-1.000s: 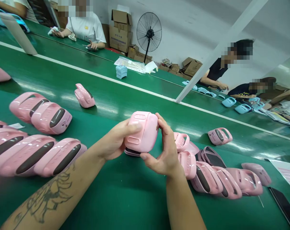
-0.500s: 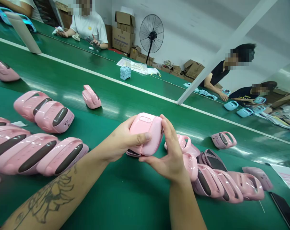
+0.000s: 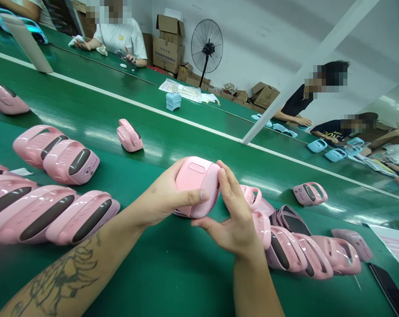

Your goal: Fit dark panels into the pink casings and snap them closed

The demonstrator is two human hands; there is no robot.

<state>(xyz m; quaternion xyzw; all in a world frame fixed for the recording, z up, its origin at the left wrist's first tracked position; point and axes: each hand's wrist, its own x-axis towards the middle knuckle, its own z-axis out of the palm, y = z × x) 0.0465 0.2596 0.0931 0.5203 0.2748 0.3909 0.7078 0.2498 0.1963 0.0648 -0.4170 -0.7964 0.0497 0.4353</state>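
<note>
A glossy pink plastic casing (image 3: 194,176) with rounded corners and an oval recess is held above the green work surface. My left hand (image 3: 168,193) grips it from the left, thumb lying across its face. On the other side my right hand (image 3: 235,215) cups the casing's right edge, fingertips at the upper corner and thumb by the lower one. The casing's far side and my left fingers behind it are hidden. Beyond my hands, a smaller-looking pink casing (image 3: 129,135) stands by itself.
Pink casings with dark windows (image 3: 65,213) line the left; more pink casings (image 3: 287,248) are grouped at right beside a black phone-like slab (image 3: 389,286) and printed paper (image 3: 392,244). A white post (image 3: 268,110) rises ahead. Several people sit across, near light-blue parts (image 3: 173,101).
The casing has turned slightly in my hands, and my right thumb has eased a little away from its lower edge. Across the table, a co-worker's hand has moved.
</note>
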